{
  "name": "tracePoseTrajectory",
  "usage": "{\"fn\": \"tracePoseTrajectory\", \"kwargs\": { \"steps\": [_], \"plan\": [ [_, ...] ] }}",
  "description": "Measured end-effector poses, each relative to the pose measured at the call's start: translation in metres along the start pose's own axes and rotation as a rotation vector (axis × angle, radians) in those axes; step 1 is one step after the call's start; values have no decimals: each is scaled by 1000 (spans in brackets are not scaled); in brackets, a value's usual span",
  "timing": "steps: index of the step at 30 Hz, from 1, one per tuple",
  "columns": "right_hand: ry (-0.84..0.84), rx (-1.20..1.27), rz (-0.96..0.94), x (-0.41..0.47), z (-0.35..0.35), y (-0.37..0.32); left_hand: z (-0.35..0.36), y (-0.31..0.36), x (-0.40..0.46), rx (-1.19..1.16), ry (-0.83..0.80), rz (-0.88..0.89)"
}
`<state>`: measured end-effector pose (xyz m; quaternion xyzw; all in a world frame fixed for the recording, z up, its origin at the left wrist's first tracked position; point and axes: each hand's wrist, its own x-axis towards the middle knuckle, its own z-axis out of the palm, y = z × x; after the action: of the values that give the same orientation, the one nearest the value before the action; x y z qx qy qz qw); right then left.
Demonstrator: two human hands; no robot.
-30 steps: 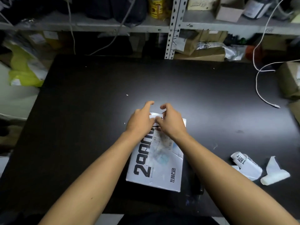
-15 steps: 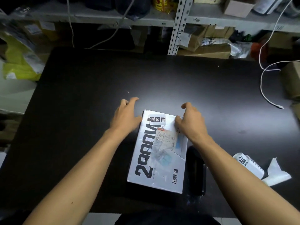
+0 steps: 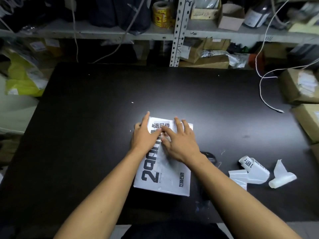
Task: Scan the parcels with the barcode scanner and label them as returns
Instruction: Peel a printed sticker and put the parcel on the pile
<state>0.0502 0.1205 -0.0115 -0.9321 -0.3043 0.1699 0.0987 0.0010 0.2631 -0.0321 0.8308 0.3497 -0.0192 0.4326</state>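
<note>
A white parcel box [image 3: 162,176] with large black print lies flat on the black table [image 3: 86,135], near the front edge. A white return label [image 3: 161,125] with black characters is stuck along its far end. My left hand [image 3: 144,135] lies flat on the box's far left corner, fingers spread. My right hand [image 3: 179,140] presses flat on the box top just below the label, fingers apart, covering the shipping slip. A dark barcode scanner [image 3: 209,156] lies on the table right of the box, partly hidden by my right forearm.
A roll of return labels [image 3: 253,168] and curled backing paper [image 3: 281,176] lie at the right front. Brown cartons [image 3: 300,87] stand at the table's right edge, with a white cable [image 3: 265,99] beside them. Shelves with boxes and a yellow tape roll [image 3: 161,13] run along the back.
Both hands were at the box's far corners half a second ago; they have come together onto its top, the right hand now covering the shipping slip. The label stays stuck at the far end.
</note>
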Motion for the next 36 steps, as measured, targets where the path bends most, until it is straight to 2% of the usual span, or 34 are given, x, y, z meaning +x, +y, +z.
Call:
{"fn": "tracePoseTrajectory", "kwargs": {
  "steps": [4,6,9,12,15,19,21,29,36],
  "plan": [
    [-9,2,111,-14,-8,14,-13,-13,-9,-44,32,-7],
    [-4,145,120,-29,-7,21,-20,-19,-17,-51,11,15],
    [45,405,119,-56,-1,23,-26,-29,-36,-97,-88,87],
    [60,517,120,-79,8,24,-28,-45,-57,-131,-219,157],
    [-43,627,185,-93,15,25,-26,-55,-70,-95,-336,185],
    [-191,685,232,-99,22,29,-24,-59,-75,-44,-359,176],
    [-204,708,230,-100,22,29,-24,-62,-79,-24,-383,154],
    [-163,688,71,-113,21,24,-25,-81,-118,-83,-255,78],
    [-281,588,-183,-122,24,7,-29,-102,-196,-187,17,-56]
  ]
}}
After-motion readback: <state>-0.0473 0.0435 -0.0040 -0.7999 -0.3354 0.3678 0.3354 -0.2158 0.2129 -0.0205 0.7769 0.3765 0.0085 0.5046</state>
